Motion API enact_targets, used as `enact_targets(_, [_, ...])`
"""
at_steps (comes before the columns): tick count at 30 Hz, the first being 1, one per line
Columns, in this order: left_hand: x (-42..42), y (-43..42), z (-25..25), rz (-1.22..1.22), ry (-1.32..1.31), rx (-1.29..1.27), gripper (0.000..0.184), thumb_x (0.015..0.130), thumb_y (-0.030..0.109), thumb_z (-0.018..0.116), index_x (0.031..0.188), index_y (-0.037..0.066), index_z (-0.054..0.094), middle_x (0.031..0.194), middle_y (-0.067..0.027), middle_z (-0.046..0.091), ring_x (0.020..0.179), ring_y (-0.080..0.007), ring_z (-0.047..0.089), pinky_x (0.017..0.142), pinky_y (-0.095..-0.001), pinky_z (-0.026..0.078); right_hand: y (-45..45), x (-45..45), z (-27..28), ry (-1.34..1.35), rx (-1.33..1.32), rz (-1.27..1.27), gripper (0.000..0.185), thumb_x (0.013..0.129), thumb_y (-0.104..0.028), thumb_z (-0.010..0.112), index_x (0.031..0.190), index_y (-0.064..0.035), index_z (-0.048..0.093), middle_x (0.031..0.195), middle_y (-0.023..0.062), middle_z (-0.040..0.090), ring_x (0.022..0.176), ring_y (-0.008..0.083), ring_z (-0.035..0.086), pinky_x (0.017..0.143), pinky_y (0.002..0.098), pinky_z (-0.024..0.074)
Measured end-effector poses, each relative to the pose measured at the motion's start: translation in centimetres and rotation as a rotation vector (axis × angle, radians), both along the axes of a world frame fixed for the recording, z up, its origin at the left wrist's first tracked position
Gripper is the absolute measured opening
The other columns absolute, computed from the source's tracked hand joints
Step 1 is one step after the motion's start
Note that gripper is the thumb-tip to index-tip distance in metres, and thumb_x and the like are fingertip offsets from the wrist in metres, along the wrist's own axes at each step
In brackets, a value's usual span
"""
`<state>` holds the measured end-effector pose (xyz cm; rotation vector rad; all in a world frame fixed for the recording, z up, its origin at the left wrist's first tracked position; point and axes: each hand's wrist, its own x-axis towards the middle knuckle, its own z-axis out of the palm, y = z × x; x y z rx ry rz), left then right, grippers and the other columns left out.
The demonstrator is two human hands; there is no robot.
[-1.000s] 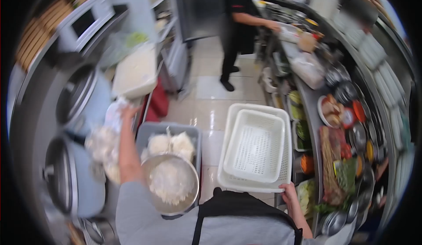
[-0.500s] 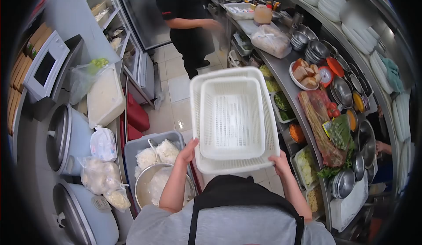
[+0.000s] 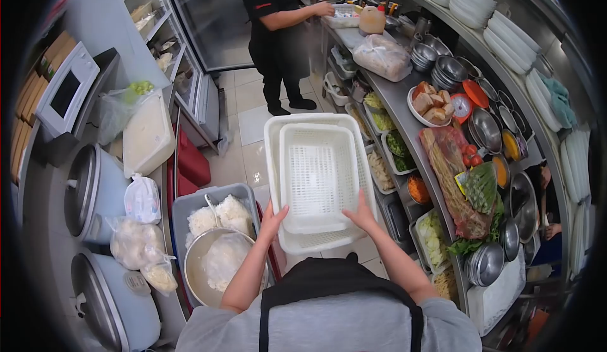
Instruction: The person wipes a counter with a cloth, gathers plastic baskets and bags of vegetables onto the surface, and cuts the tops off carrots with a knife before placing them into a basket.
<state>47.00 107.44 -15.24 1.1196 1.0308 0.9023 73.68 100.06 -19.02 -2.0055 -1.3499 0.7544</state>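
Two white plastic baskets are held out in front of my body, a smaller basket [image 3: 319, 175] nested inside a larger basket [image 3: 273, 137]. My left hand [image 3: 272, 221] is closed on the lower left side of the larger one, its thumb over the rim. My right hand [image 3: 361, 213] rests at the lower right, with fingers over the edge of the smaller one; part of its grip is hidden. Nothing lies in the inner basket. Below my left forearm stands a metal pot [image 3: 191, 270] with a bagged white mass in it, beside a grey tub [image 3: 180, 210] of cooked rice.
A co-worker [image 3: 275, 36] stands ahead at the counter, hands over a white tray. To the right, a steel counter [image 3: 423, 156] carries bowls, bread and vegetables, with food containers below. Rice cookers [image 3: 104, 194] and bags line the left. Tiled floor [image 3: 243, 156] runs between.
The baskets have shifted left and slightly down. My right hand has moved from the outer basket's right corner inward to the smaller basket. The co-worker has turned to the counter tray.
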Motion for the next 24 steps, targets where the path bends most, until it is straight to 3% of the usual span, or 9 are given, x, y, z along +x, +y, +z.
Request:
enact_targets(1, [-0.2, 0.0, 0.0, 0.001, 0.0, 0.004, 0.045, 0.082, 0.014, 0.055, 0.121, 0.002, 0.036, 0.11, -0.0092, 0.051, 0.098, -0.0163, 0.049, 0.083, -0.0288, 0.04, 0.1, 0.0, -1.1, 0.162, 0.052, -0.02, 0.073, 0.069, -0.015, 0.061, 0.128, 0.0006, 0.022, 0.12, 0.0265, 0.038, 0.108, 0.0379, 0.042, 0.092, 0.0382, 0.0337])
enact_targets(5, [-1.3, -0.8, -1.3, 0.047, -0.014, -0.133, 0.043, 0.083, 0.014, 0.053, 0.121, 0.003, 0.037, 0.11, -0.0093, 0.051, 0.099, -0.0163, 0.049, 0.084, -0.0292, 0.039, -1.4, 0.5, -2.3, 0.191, 0.015, -0.017, 0.069, 0.07, -0.013, 0.06, 0.127, -0.0005, 0.024, 0.118, 0.0254, 0.042, 0.11, 0.0356, 0.042, 0.092, 0.0366, 0.0342])
enact_targets(9, [-2.0, -1.3, -4.2, 0.099, 0.155, -0.105, 0.043, 0.083, 0.014, 0.052, 0.121, 0.002, 0.037, 0.11, -0.0097, 0.052, 0.098, -0.0177, 0.05, 0.084, -0.0298, 0.039, -3.4, 3.1, 2.6, 0.093, -0.135, -0.067, 0.062, 0.07, -0.009, 0.056, 0.125, -0.0062, 0.028, 0.106, 0.0244, 0.051, 0.094, 0.037, 0.053, 0.083, 0.0376, 0.0416])
enact_targets(11, [-2.3, -1.2, -6.5, 0.11, 0.334, -0.067, 0.043, 0.082, 0.013, 0.053, 0.121, 0.002, 0.038, 0.109, -0.0112, 0.053, 0.097, -0.0188, 0.051, 0.084, -0.0301, 0.04, -5.7, 4.3, 1.5, 0.019, -0.143, -0.099, 0.058, 0.071, -0.007, 0.053, 0.124, -0.0075, 0.03, 0.1, 0.0227, 0.054, 0.084, 0.0365, 0.057, 0.073, 0.0382, 0.0458])
enact_targets(16, [0.1, -1.5, -9.7, 0.033, 0.443, -0.154, 0.044, 0.081, 0.007, 0.051, 0.121, -0.001, 0.036, 0.108, -0.0152, 0.053, 0.096, -0.0217, 0.052, 0.083, -0.0307, 0.04, -14.5, 5.9, -8.0, 0.33, -0.197, -0.345, 0.048, 0.072, -0.004, 0.051, 0.118, -0.0071, 0.036, 0.086, 0.016, 0.058, 0.068, 0.0294, 0.059, 0.053, 0.0344, 0.0496])
enact_targets(18, [0.5, -1.9, -11.8, 0.052, 0.521, -0.197, 0.043, 0.081, 0.005, 0.051, 0.121, -0.002, 0.036, 0.109, -0.016, 0.052, 0.097, -0.0226, 0.051, 0.083, -0.0312, 0.04, -15.8, 6.8, -9.5, 0.804, -0.467, -0.624, 0.04, 0.073, -0.002, 0.05, 0.111, -0.0071, 0.039, 0.077, 0.0111, 0.055, 0.058, 0.0219, 0.056, 0.044, 0.0278, 0.0477])
enact_targets(20, [1.2, -2.9, -13.3, 0.084, 0.445, -0.291, 0.048, 0.08, 0.007, 0.053, 0.123, 0.001, 0.035, 0.109, -0.0144, 0.053, 0.096, -0.0219, 0.052, 0.082, -0.0305, 0.041, -18.0, 8.9, -17.1, 0.895, -0.541, -0.628, 0.04, 0.071, 0.0, 0.05, 0.108, -0.0083, 0.036, 0.087, 0.0133, 0.052, 0.062, 0.022, 0.056, 0.046, 0.0274, 0.0486])
enact_targets(22, [3.0, -4.0, -13.0, 0.122, 0.342, -0.361, 0.05, 0.08, 0.005, 0.052, 0.126, 0.002, 0.032, 0.111, -0.0143, 0.052, 0.097, -0.0226, 0.051, 0.082, -0.0312, 0.041, -19.1, 10.4, -22.7, 0.812, -0.393, -1.077, 0.053, 0.069, 0.003, 0.05, 0.115, -0.0098, 0.027, 0.098, 0.0156, 0.048, 0.071, 0.0246, 0.055, 0.048, 0.0318, 0.0498])
enact_targets(24, [3.5, -4.7, -14.3, 0.119, 0.354, -0.464, 0.05, 0.081, 0.004, 0.051, 0.127, 0.003, 0.031, 0.112, -0.0142, 0.05, 0.099, -0.0234, 0.05, 0.083, -0.0327, 0.041, -19.1, 12.8, -28.4, 0.88, -0.34, -1.152, 0.06, 0.068, 0.004, 0.05, 0.119, -0.0122, 0.022, 0.101, 0.0156, 0.045, 0.074, 0.0266, 0.054, 0.05, 0.0342, 0.0502])
